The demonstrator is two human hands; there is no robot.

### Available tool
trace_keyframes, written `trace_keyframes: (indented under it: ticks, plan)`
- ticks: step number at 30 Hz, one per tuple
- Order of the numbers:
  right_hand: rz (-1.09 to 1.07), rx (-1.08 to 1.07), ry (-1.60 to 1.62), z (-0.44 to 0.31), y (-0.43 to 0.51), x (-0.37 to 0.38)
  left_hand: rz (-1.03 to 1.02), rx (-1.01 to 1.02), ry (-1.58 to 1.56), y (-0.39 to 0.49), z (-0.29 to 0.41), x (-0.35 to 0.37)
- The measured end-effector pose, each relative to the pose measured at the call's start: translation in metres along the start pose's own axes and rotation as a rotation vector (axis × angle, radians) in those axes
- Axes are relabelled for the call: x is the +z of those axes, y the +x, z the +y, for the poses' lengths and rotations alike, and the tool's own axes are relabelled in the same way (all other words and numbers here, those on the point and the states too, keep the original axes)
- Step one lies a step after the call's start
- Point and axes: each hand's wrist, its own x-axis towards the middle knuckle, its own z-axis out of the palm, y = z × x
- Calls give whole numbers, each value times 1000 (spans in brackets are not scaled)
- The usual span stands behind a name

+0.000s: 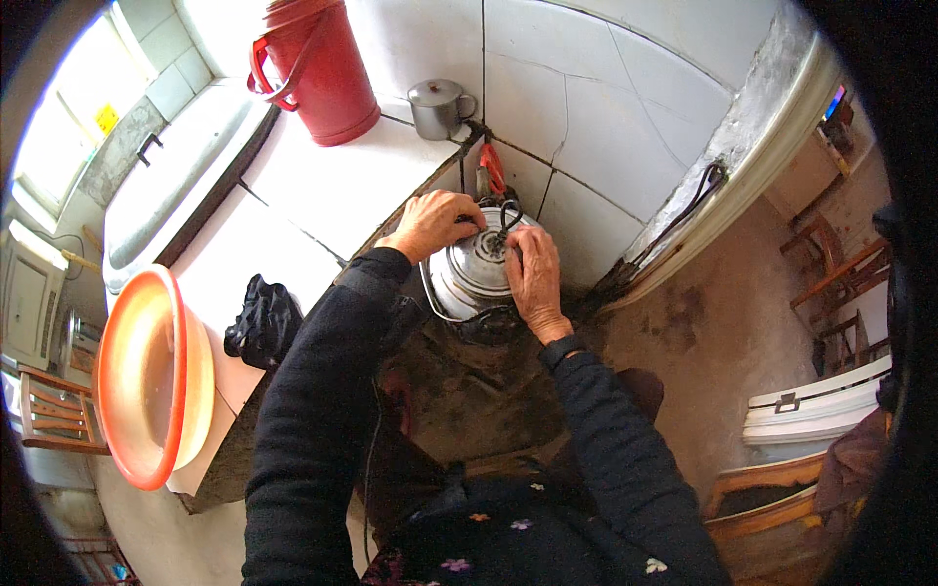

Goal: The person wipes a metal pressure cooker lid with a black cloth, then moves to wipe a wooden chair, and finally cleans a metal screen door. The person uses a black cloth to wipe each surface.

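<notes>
A silver metal kettle or lidded pot (469,275) with concentric rings on top sits low before me, beside the tiled counter. My left hand (441,223) rests at the upper left of its top, fingers curled over the metal. On the other side, my right hand (535,275) has bent fingertips touching the top near its centre. A thin dark loop (511,214) rises between the two hands. The pot's wire bail handle (434,297) hangs down at the lower left. Whether either hand grips a part is hidden by the curled fingers.
A red plastic bucket (322,80) and a grey lidded mug (437,110) stand on the white-tiled counter (308,205). Nearer are a black plastic bag (264,322) and an orange-rimmed basin (179,381). A red object (492,168) is in the corner behind the pot.
</notes>
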Motion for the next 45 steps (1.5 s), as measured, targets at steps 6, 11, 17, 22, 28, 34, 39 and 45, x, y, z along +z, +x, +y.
trace_keyframes:
  ticks: [6,11,17,22,28,34,39,45]
  plan:
    - [-21,35,24,1,-1,0,3,31,64,14,7,8]
    - [-17,14,-11,1,0,0,-8,28,33,7,11,3]
    - [7,8,13,3,0,2,50,-24,67,-12,7,0]
    - [2,6,11,5,-2,3,155,-55,35,-30,21,11]
    - [-19,12,21,6,-2,2,235,-74,113,-65,46,22]
    - [-8,5,-24,6,-2,4,262,-186,270,-40,44,23]
    - [-2,1,-3,6,-1,3,187,-118,368,-51,45,23]
    - [-1,42,10,3,-1,3,189,-142,387,-35,44,18]
